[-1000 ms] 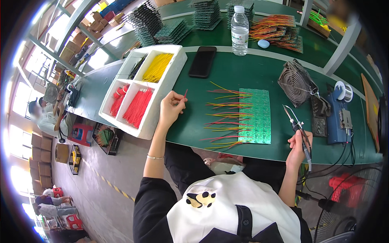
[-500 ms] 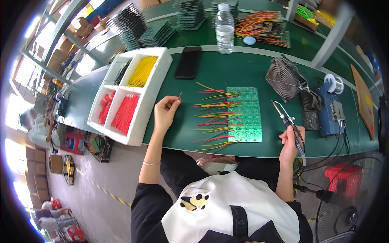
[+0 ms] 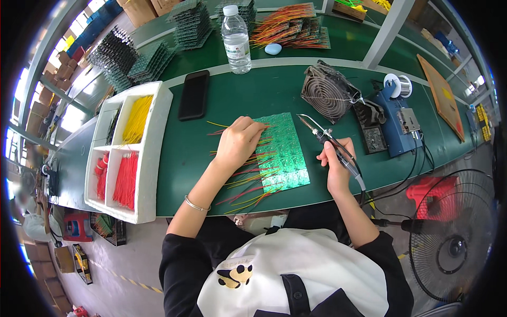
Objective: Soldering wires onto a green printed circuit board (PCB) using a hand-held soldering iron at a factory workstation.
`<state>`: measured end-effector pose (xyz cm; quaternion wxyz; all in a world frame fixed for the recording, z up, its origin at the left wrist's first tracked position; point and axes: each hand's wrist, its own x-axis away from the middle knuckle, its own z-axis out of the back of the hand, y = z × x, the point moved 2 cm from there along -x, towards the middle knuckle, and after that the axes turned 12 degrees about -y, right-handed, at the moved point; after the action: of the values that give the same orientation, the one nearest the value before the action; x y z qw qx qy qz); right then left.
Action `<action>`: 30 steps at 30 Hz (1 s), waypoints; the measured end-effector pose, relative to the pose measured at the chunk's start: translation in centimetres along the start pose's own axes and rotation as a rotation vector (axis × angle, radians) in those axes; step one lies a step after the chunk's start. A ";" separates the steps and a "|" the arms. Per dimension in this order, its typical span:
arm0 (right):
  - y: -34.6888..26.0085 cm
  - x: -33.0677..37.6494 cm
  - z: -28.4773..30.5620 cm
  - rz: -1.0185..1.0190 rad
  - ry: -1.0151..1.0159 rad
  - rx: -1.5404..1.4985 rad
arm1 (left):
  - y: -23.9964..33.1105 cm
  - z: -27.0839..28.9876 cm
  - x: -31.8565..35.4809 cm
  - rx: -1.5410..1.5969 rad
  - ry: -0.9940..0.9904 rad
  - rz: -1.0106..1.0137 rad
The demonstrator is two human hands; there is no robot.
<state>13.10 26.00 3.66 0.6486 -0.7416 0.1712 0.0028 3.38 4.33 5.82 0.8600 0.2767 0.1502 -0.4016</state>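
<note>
The green circuit board [image 3: 282, 158] lies on the table in front of me, with red and yellow wires [image 3: 248, 185] fanning out from its left edge. My left hand [image 3: 240, 140] is over these wires, fingertips pinched at the board's far left corner. A red wire showed in that pinch a moment earlier; now the fingers mostly hide it. In my right hand [image 3: 338, 161] is a soldering iron [image 3: 338, 153] with a thin curved tube along its front. Its tip hovers just right of the board's far right corner.
At left stands a white foam box [image 3: 150, 174] of red, yellow and black wires. A phone [image 3: 194, 95] and water bottle [image 3: 236, 45] are farther back. A round-grilled fan [image 3: 327, 95] and blue solder feeder [image 3: 398, 121] stand right; a floor fan [image 3: 454, 245] is lower right.
My left hand has moved right, from beside the foam box to the board's wired edge. The soldering iron has come closer to the board. The whole view has shifted and turned.
</note>
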 end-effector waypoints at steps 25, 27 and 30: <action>-0.1 0.6 -1.6 -0.116 -0.129 0.051 | 0.0 -1.1 0.5 -0.039 0.063 -0.044; 0.0 0.7 -1.7 -0.132 -0.143 0.048 | -0.1 -1.1 0.5 -0.041 0.059 -0.044; 0.1 0.7 -1.7 -0.135 -0.160 0.070 | -0.2 -1.2 0.6 -0.040 0.063 -0.050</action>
<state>13.38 24.17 3.70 0.6843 -0.7259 0.0683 0.0122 3.53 4.61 4.48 0.8500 0.2680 0.1920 -0.4108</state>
